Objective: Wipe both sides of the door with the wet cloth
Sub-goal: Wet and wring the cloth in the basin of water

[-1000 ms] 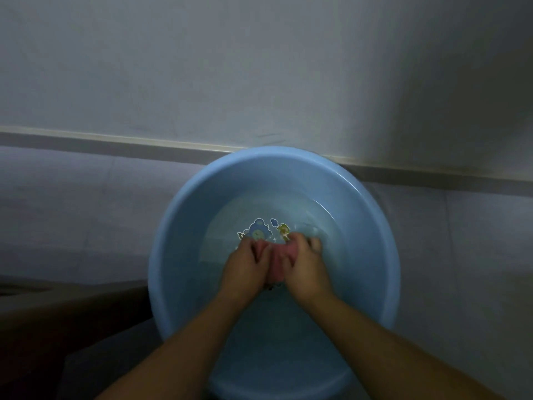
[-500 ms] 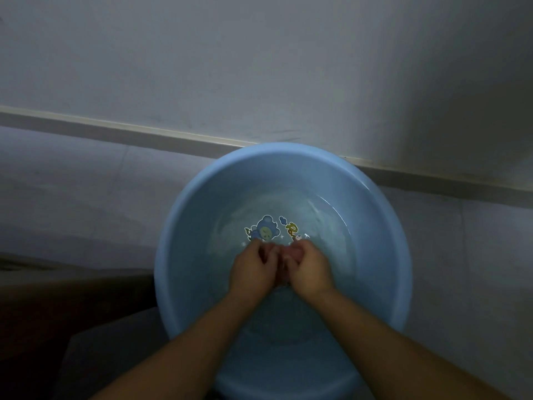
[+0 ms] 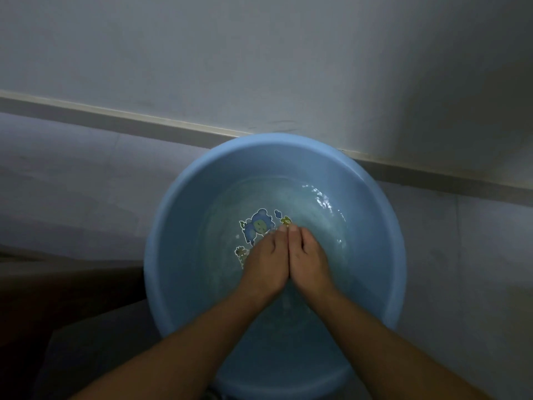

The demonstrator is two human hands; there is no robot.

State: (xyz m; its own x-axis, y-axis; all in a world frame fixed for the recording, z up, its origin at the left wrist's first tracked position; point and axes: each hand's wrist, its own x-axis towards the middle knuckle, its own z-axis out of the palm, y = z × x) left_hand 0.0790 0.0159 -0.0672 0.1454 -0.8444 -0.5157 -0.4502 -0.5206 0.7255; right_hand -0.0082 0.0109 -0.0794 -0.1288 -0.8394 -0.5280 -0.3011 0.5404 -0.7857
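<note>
Two hands, mine: left hand (image 3: pixel 264 264) and right hand (image 3: pixel 310 262), side by side with thumbs touching, dipped in water. One blue basin (image 3: pixel 178 226) with one cartoon print (image 3: pixel 259 225), on the floor (image 3: pixel 72 183) against one wall (image 3: pixel 259 53). Grip: fingers tucked under, hidden. I cannot tell whether they hold the cloth or where it lies.

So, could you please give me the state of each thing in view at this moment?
basin: upright on the floor by the wall, holding shallow water.
water: clear and rippled.
left hand: dipped in the water, pressed side by side against the right hand; fingers hidden.
right hand: likewise dipped, fingers hidden.
cloth: not visible.
</note>
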